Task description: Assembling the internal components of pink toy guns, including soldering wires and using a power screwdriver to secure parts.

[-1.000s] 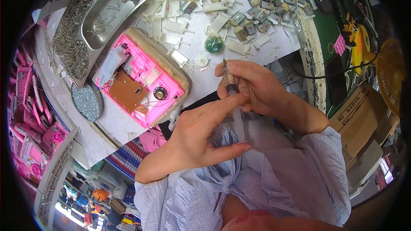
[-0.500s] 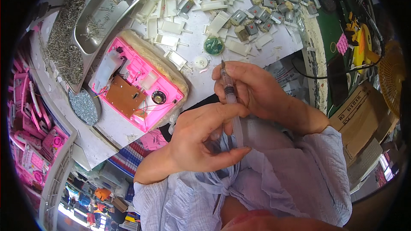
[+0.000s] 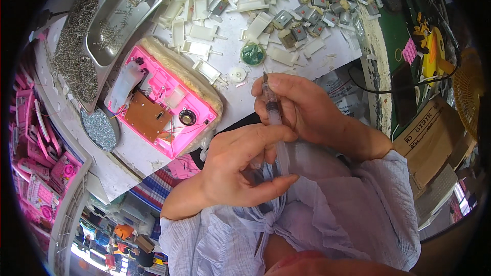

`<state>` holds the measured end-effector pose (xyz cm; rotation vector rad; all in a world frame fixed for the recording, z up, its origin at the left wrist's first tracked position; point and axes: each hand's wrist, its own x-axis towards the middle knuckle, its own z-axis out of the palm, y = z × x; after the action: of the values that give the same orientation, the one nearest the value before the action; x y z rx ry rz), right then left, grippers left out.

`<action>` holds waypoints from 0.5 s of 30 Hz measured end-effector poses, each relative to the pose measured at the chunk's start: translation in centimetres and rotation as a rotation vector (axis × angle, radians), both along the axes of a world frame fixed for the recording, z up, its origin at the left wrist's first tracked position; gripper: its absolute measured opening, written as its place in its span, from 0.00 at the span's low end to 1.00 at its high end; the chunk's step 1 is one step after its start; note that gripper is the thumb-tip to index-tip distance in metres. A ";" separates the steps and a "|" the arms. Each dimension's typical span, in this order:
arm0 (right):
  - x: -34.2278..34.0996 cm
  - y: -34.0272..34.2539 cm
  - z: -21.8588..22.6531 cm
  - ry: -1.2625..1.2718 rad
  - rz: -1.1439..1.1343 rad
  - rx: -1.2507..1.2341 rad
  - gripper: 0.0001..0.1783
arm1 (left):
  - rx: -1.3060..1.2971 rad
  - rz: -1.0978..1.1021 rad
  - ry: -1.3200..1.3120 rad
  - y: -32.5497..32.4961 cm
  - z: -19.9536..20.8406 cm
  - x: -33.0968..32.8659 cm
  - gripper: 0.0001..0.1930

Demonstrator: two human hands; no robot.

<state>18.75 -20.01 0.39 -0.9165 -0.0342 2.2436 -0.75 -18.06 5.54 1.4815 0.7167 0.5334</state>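
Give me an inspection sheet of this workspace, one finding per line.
Surface: white tabletop, littered toward the far side.
Work items: syringe, pointed end away from the wearer; open pink case with brown board.
Clutter: grey motors and white plastic pieces strewn at the far side; metal tray at left.
Hands: right hand holds the syringe's front; left hand holds its rear.
Cables: black cable at right; thin wires on the case.
Surroundings: pink parts at far left; cardboard box at right.

Place: assembly workshop | metal parts [image 3: 75,64] heaped | grey components [image 3: 320,2] piled on worktable [image 3: 335,53] | pink casings [image 3: 45,186] massed
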 end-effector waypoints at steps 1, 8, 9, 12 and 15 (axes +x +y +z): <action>0.0 0.0 -0.1 0.004 -0.005 0.002 0.21 | -0.002 0.001 -0.004 0.0 0.0 0.0 0.28; 0.0 0.0 0.0 0.004 0.007 -0.001 0.22 | -0.029 0.030 -0.014 -0.2 0.0 0.0 0.27; 0.0 0.0 -0.1 0.007 0.002 0.003 0.22 | -0.025 0.029 -0.016 -0.2 0.0 0.1 0.27; 0.0 0.0 0.0 -0.006 -0.005 -0.006 0.23 | -0.019 0.030 -0.022 -0.1 0.0 0.1 0.27; 0.3 0.1 0.3 -0.053 0.045 0.021 0.24 | -0.012 0.043 -0.044 -0.3 -0.3 0.1 0.28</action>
<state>19.08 -19.89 0.64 -0.9730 -0.1040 2.2558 -0.68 -18.31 5.29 1.4419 0.7180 0.5920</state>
